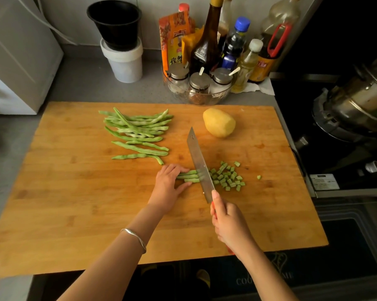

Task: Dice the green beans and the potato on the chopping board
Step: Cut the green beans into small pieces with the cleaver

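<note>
Green beans (188,176) in a short bundle are lying near the middle of the chopping board (74,213); nearest, a floor mat (244,281) is showing the letters "COO", the rest being too dim to read; the right hand (228,224) is gripping the red handle of a knife (198,161), its blade crossing the bundle's cut end; the left hand (168,187), fingers nearly flat, is pressing the bundle down; diced pieces (226,177) are lying just right of the blade; whole beans (137,131) and a potato (219,122) are lying farther back; beyond, an orange packet (172,40) is showing 孜然.
</note>
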The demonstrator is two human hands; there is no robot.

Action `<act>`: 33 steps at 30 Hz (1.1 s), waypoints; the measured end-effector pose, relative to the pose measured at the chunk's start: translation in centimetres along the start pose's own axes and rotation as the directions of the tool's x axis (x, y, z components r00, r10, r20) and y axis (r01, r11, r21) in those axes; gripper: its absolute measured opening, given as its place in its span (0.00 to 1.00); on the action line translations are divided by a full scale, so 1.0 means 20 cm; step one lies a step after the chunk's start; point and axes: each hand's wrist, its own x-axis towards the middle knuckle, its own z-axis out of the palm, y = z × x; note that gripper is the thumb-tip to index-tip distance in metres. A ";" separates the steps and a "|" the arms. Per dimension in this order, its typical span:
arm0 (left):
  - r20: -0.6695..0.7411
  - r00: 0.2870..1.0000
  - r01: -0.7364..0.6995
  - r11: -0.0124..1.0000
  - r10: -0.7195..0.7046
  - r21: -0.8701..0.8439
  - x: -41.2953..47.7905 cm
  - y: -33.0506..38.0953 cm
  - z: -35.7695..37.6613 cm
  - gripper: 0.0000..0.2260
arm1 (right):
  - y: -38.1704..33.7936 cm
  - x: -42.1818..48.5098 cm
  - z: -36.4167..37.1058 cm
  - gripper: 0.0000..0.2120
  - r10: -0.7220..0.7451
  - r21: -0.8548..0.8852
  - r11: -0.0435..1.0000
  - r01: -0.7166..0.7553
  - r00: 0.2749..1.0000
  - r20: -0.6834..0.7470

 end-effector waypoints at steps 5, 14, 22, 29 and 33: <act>0.014 1.000 0.019 0.999 -0.018 -0.033 0.01 -0.01 0.01 0.13 | -0.01 0.01 0.05 0.25 -0.005 -0.128 0.992 -0.003 0.998 -0.060; 0.040 0.999 0.006 1.000 -0.005 -0.018 0.01 -0.01 -0.01 0.15 | 0.00 0.12 0.04 0.29 0.015 -0.066 0.998 -0.022 0.995 -0.101; 0.017 1.000 -0.001 1.000 0.001 0.010 -0.03 -0.03 -0.05 0.18 | 0.01 0.00 -0.01 0.25 -0.022 0.027 0.999 0.023 0.999 -0.027; 0.013 1.000 0.015 1.000 -0.015 0.011 -0.03 -0.03 -0.05 0.14 | 0.00 -0.02 0.06 0.26 -0.017 -0.012 1.000 0.017 1.000 0.006; 0.004 1.000 0.023 1.000 -0.023 0.002 -0.02 -0.03 -0.05 0.13 | 0.00 -0.01 0.08 0.26 0.009 -0.030 1.000 -0.009 1.000 -0.013</act>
